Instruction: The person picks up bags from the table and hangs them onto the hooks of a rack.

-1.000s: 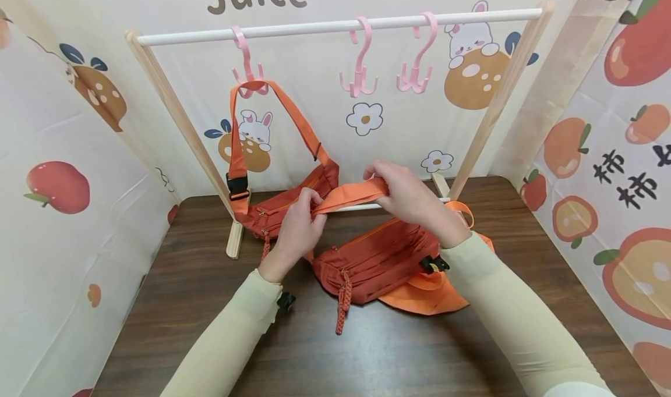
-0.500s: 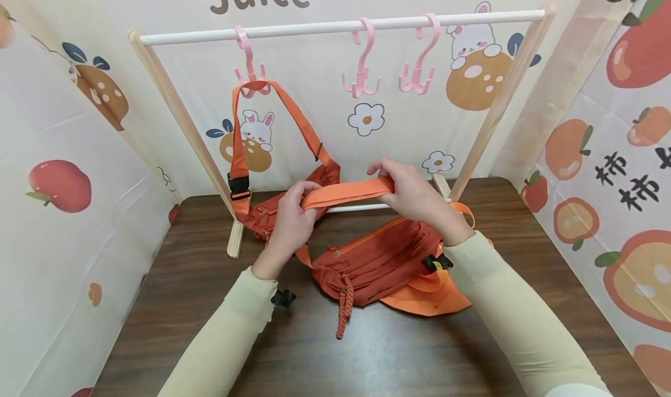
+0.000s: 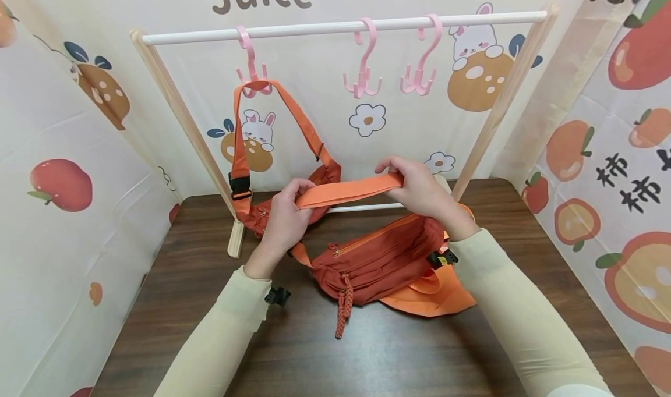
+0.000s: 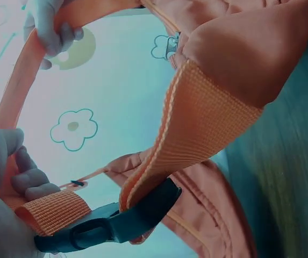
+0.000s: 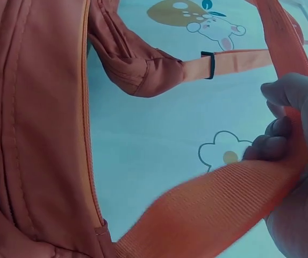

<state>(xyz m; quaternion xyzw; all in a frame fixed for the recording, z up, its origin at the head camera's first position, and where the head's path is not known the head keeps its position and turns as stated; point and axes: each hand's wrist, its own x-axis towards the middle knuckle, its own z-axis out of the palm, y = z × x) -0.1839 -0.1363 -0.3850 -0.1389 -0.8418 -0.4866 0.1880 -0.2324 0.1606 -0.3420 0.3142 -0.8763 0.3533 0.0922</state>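
A rust-red waist bag (image 3: 377,260) with a braided zip pull rests on the table, below both hands. Its orange strap (image 3: 348,192) stretches between my left hand (image 3: 285,213) and right hand (image 3: 421,192) above it. Left fingers and thumb pinch one end of the stretch; in the left wrist view a black buckle (image 4: 105,226) joins the webbing close to that hand. My right hand grips the other end, fingers curled round the webbing (image 5: 218,204) in the right wrist view. Behind, a similar bag (image 3: 325,178) hangs by its strap from the left pink hook (image 3: 250,65).
Two more pink hooks (image 3: 363,65) (image 3: 419,65) hang from the white rail (image 3: 314,30) of a wooden rack. An orange fabric piece (image 3: 437,295) lies partly under the front bag on the brown table (image 3: 335,362). Printed curtains stand at the back and sides.
My hands have moved apart, left hand leftward and right hand rightward, and the strap between them has lengthened and straightened. The hanging bag has stayed in place.
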